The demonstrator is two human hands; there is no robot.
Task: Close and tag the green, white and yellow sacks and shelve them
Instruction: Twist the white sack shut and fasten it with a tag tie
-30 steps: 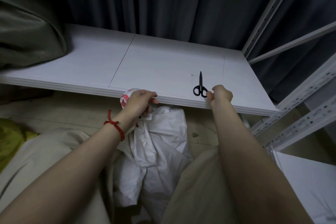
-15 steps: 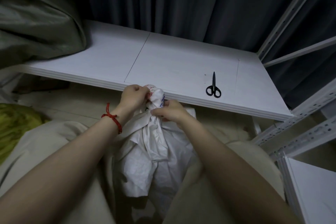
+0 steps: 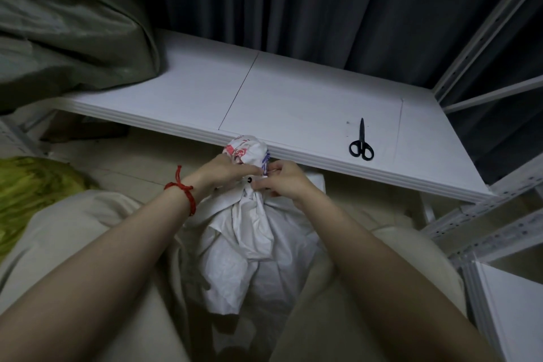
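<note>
Head view, looking down. White sack (image 3: 252, 244) stands on the floor between the person's knees, just in front of the shelf (image 3: 293, 103) edge. Its neck is gathered tight. The bunched top with red and blue print pokes up above the hands, overlapping the shelf's front lip.

Left hand (image 3: 226, 173): fingers curled round the gathered neck from the left side, firm grip, knuckles up. Red string bracelet (image 3: 182, 189) on that wrist.

Right hand (image 3: 288, 182): fingers curled in, thumb and fingertips pinching at the neck from the right, touching the left hand's fingertips. A small dark spot shows where the two hands meet, and something thin and white sits at the pinch. Too small to tell what either is.

Green sack (image 3: 73, 23) lies on the shelf at far left, bulky and slumped. Yellow sack (image 3: 29, 191) is on the floor at left, partly behind the left knee, well apart from the white one.

Black scissors (image 3: 361, 144) lie flat on the shelf to the right of the hands, blades together, handles toward the person, untouched. Dark curtain (image 3: 293, 9) behind the shelf. White slotted rack frame (image 3: 484, 214) at right.
</note>
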